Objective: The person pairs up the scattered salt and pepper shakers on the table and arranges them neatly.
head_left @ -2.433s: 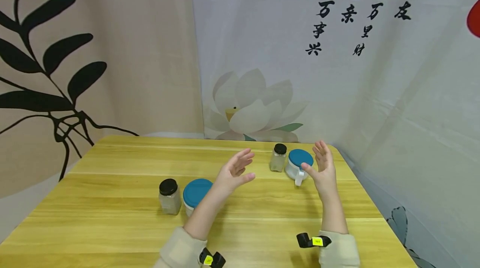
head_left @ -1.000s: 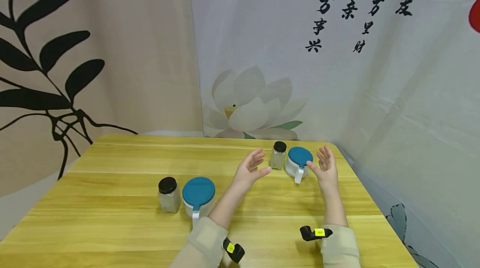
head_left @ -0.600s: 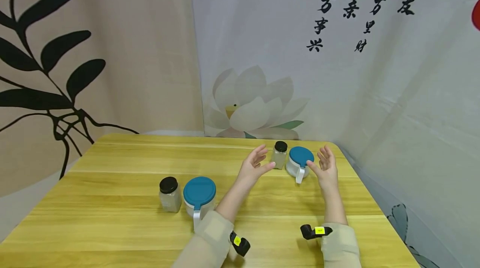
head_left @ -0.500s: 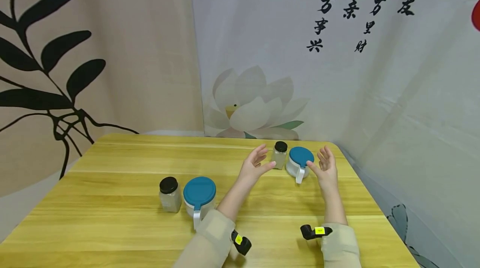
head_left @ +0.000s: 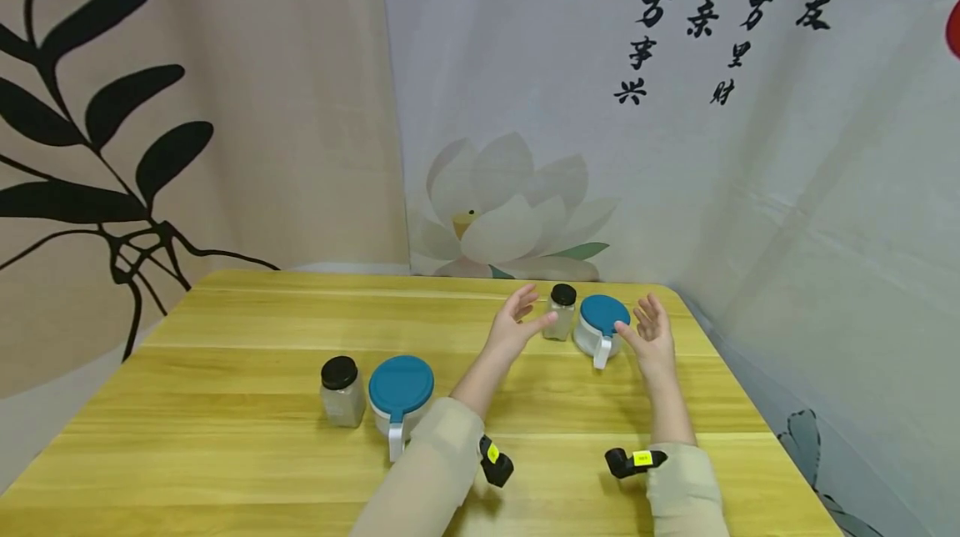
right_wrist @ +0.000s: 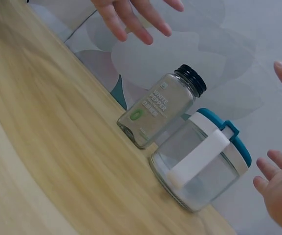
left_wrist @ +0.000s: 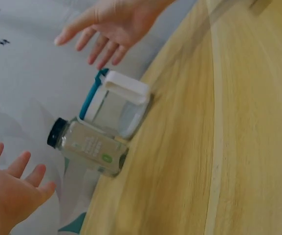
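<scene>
At the back right of the table stand a white pepper jar [right_wrist: 158,107] with a black lid and a clear seasoning pot [right_wrist: 199,161] with a blue lid and white handle. My left hand [head_left: 514,327] is left of the pepper jar, fingers spread and holding nothing; its thumb overlaps the jar in the head view. To the right of the pot is my right hand [head_left: 651,338], fingers apart and holding nothing; its thumb overlaps the lid's edge. In both wrist views the hands show a gap to the jar and pot. Whether either touches from the head view alone is unclear.
Nearer the front left stand another black-lidded jar [head_left: 342,393] and a larger blue-lidded pot [head_left: 401,387], whose lower right side my left sleeve partly covers. The wooden table [head_left: 225,462] ends at a printed cloth [head_left: 510,103] behind. Both wrists carry black cameras.
My left hand has moved right and away from me, from near the front pot to beside the back pepper jar. My right hand has shifted only slightly. The jars and pots have stayed put.
</scene>
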A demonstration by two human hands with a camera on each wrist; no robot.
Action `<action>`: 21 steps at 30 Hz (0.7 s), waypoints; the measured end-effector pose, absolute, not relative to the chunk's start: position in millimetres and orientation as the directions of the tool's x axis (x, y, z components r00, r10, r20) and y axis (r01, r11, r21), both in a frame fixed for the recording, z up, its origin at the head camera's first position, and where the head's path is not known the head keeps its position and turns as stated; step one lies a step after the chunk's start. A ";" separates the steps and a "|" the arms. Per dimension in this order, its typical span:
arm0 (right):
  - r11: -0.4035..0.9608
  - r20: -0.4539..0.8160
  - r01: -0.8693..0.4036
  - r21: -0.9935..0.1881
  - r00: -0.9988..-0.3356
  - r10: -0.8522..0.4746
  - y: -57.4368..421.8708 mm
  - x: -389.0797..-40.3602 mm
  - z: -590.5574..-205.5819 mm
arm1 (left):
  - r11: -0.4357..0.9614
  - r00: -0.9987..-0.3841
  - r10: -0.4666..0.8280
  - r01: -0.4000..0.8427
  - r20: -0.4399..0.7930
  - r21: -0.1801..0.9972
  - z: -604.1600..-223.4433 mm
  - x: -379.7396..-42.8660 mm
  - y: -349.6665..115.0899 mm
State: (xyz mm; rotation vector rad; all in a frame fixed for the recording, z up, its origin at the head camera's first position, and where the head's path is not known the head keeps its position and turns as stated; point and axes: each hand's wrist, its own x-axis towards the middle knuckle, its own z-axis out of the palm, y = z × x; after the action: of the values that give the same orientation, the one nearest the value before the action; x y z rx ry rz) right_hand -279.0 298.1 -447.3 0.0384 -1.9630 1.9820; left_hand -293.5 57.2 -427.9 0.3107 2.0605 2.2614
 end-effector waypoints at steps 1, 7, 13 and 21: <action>0.018 0.257 -0.260 -0.965 -0.939 0.227 298.9 -279.2 -447.3 | -0.096 -0.978 0.184 0.083 0.100 0.992 -429.1 -295.2 57.3; 0.030 0.256 -0.256 -0.966 -0.940 0.228 301.9 -279.8 -449.3 | -0.065 -0.979 0.180 0.088 0.099 0.994 -434.9 -302.2 60.3; 0.037 0.243 -0.240 -0.970 -0.948 0.205 301.6 -281.1 -453.0 | 0.011 -0.983 0.168 0.082 0.079 0.997 -440.5 -310.6 65.2; 0.068 0.256 -0.248 -0.966 -0.953 0.164 304.3 -284.1 -457.5 | 0.124 -0.983 0.170 0.099 0.077 0.987 -441.8 -322.0 66.9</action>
State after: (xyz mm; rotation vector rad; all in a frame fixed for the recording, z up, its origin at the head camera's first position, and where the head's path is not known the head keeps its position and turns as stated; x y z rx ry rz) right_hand -284.1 304.3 -457.5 0.0844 -2.0533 1.9582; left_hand -322.0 66.9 -441.8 0.2765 2.3135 2.0257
